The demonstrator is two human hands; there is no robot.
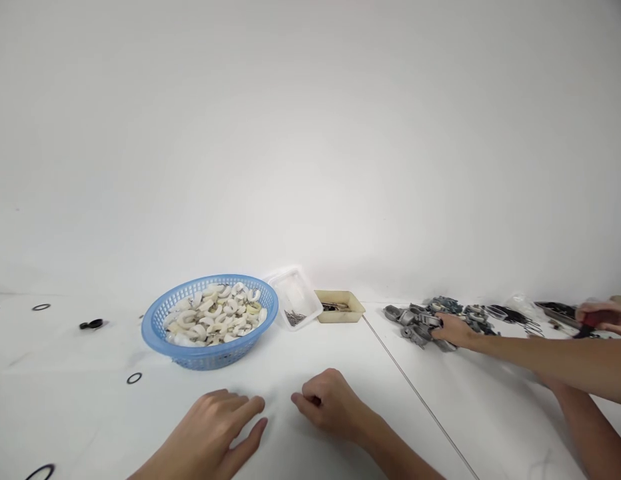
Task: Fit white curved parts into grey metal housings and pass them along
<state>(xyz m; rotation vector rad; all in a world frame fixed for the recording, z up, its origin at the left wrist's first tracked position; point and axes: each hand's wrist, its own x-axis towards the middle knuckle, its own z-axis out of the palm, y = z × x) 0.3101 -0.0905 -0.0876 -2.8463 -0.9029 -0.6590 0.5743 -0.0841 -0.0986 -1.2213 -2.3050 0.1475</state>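
White work surface (290, 360), a dark seam running across it toward the lower right. Round blue perforated plastic basket (210, 360), left of centre, filled with curved white and cream pieces (215, 317). Left hand (215, 427), palm down in front of the basket, fingers bent, thumb and index finger apart, nothing visible in its grasp. Right hand (333, 405), curled into a loose fist, thumb toward the left hand, the two apart; whether it encloses anything, cannot tell. White plastic tray (295, 297), tilted beside the basket, thin metal pieces in its lower end. Shallow yellowish rectangular tray (361, 311), adjoining, dark slender pieces inside.
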